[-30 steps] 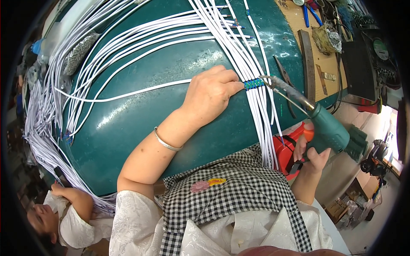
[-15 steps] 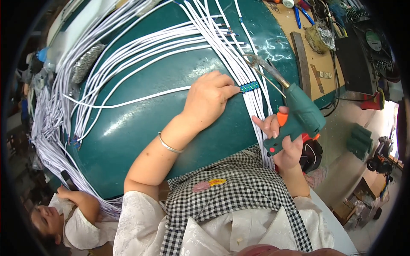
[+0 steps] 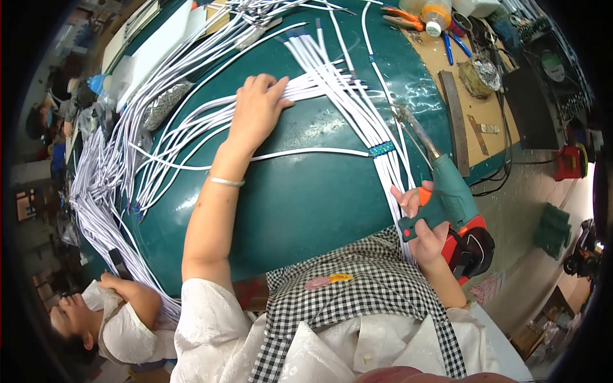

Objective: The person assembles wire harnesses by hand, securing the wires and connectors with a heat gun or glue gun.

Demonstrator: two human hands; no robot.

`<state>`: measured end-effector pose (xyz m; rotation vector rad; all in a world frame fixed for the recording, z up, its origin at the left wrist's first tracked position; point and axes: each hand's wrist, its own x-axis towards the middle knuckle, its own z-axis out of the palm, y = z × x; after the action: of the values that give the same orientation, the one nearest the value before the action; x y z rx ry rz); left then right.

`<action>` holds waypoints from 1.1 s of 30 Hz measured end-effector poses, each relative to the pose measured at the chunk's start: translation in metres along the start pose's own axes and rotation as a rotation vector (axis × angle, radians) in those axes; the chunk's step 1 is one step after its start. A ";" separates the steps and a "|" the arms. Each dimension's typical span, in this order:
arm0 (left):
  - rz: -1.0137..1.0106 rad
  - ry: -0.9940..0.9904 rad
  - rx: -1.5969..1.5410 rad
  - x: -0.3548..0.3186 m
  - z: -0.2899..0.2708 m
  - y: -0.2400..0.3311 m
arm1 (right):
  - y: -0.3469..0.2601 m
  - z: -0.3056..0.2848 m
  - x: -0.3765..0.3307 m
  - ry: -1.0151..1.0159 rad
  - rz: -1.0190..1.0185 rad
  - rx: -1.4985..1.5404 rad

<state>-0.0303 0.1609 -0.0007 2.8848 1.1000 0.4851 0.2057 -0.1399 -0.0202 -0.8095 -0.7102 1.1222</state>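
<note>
My left hand [image 3: 258, 108] rests over a bundle of white cables [image 3: 207, 110], its fingers spread and touching the topmost ones. In my right hand [image 3: 429, 241] is a green soldering gun [image 3: 452, 185] with an orange trigger. The gun's metal tip points up and left, beside a row of white cables [image 3: 341, 96] with stripped, coloured ends. Across that row lies a narrow blue-green strip [image 3: 382, 149], apart from both hands. One single white cable [image 3: 306, 152] runs from the left and ends at the strip's left side.
A large heap of white cables [image 3: 96, 185] covers the left side. Another person [image 3: 121, 306] sits at the lower left. On the right, a wooden board [image 3: 440, 64] carries orange-handled pliers [image 3: 403, 19], a metal bar [image 3: 453, 121] and a foil-wrapped lump [image 3: 482, 75]. A red-black reel [image 3: 469, 249] hangs beside the gun.
My left hand has left the strip and moved up and left onto the cable bundle. The soldering gun stays in my right hand, its tip slightly lower. The view has shifted a little.
</note>
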 end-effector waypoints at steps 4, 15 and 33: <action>0.001 -0.052 -0.026 -0.032 -0.026 -0.017 | 0.002 -0.004 -0.001 -0.020 -0.017 -0.010; -0.029 -0.053 -0.013 0.001 -0.007 0.032 | 0.005 -0.006 -0.002 0.008 -0.009 -0.064; 0.031 0.159 -0.230 -0.002 -0.005 0.092 | 0.011 -0.007 -0.008 -0.019 -0.040 -0.068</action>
<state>0.0260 0.0903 0.0152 2.7040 0.9469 0.7982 0.2038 -0.1470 -0.0336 -0.8388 -0.7810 1.0756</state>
